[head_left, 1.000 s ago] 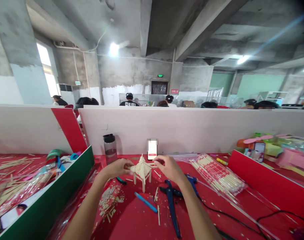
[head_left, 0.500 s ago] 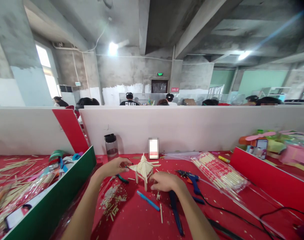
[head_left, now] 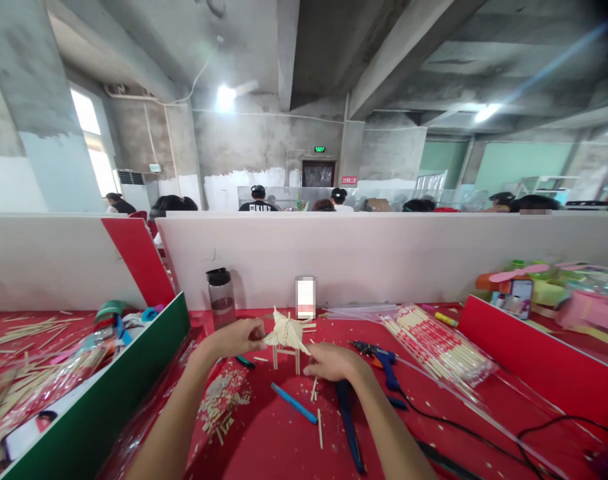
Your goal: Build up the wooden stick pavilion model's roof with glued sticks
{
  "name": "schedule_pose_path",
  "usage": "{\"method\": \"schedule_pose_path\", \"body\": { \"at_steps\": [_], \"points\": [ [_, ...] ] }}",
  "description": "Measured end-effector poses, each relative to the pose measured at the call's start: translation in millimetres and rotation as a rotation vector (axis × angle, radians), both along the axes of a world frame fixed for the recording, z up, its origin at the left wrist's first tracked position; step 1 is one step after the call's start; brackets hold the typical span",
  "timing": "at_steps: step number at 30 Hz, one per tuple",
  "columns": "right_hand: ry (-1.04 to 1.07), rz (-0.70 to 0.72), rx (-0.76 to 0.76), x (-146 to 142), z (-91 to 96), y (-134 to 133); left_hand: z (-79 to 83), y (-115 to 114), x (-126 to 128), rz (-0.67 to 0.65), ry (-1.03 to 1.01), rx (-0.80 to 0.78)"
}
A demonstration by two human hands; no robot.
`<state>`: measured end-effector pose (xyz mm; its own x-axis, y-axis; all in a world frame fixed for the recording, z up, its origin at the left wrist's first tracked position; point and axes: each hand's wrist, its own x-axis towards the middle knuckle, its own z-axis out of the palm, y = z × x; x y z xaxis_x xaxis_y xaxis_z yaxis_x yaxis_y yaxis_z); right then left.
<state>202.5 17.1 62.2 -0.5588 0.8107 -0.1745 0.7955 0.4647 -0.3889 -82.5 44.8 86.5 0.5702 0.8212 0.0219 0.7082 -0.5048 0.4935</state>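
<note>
A small pavilion model [head_left: 287, 333] built of pale wooden sticks stands upright on legs on the red table, its roof tapering to upturned corners. At its left roof corner, my left hand [head_left: 241, 338] has its fingers closed on the tip. My right hand [head_left: 330, 362] closes on the opposite front corner from the right, its fingertips partly hidden. In front of the model lies a blue pen [head_left: 294, 403]. Dark blue pliers [head_left: 350, 427] rest partly beneath my right forearm, and a blue glue gun [head_left: 384, 360] lies to the right.
Stick offcuts [head_left: 224, 407] are heaped at the left. Bagged sticks [head_left: 437, 340] lie at the right, near the glue gun's black cord [head_left: 449, 418]. A water bottle [head_left: 221, 299] stands by the white partition [head_left: 384, 260]. Green [head_left: 134, 380] and red [head_left: 544, 367] dividers flank the workspace.
The pavilion model has turned, so a side with two front legs faces me instead of a corner. My left hand has moved slightly right, onto the roof corner.
</note>
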Motion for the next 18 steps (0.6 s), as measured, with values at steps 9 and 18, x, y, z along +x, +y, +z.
{"method": "schedule_pose_path", "body": {
  "at_steps": [9, 18],
  "points": [
    [0.035, -0.019, 0.01, 9, -2.9, 4, 2.6, -8, 19, 0.018, 0.129, 0.031],
    [0.102, 0.008, 0.004, 9, -9.2, 10, -3.0, -6, 26, 0.077, 0.186, 0.12]
  ]
}}
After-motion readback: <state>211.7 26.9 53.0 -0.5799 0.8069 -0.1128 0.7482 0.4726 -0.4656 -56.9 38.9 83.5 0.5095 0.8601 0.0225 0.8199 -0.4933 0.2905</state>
